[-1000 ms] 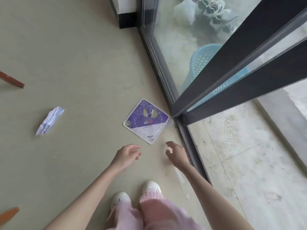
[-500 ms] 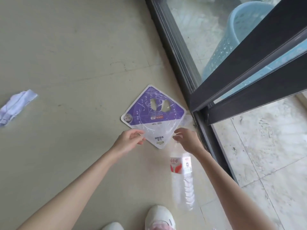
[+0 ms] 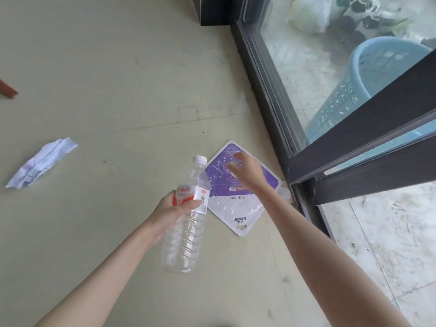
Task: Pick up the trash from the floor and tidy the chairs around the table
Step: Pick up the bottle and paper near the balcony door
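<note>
My left hand [image 3: 175, 210] grips an empty clear plastic bottle [image 3: 186, 237] with a red and white label, held off the floor with its white cap pointing away from me. A flat purple and white plastic bag [image 3: 238, 201] lies by the sliding door track. My right hand [image 3: 245, 168] is on its purple upper part, fingers curled at the handle cutouts; they are blurred. A crumpled white paper [image 3: 40, 164] lies on the floor to the left.
A dark sliding door frame [image 3: 266, 90] runs along the right, with a blue basket [image 3: 368, 74] behind the glass. A red-brown chair leg tip [image 3: 8, 90] shows at the far left. A small white scrap [image 3: 284, 192] sits by the track.
My left hand has picked the bottle up off the floor. My right hand moved from the bag's near edge up to its purple handle end. The view has pulled back.
</note>
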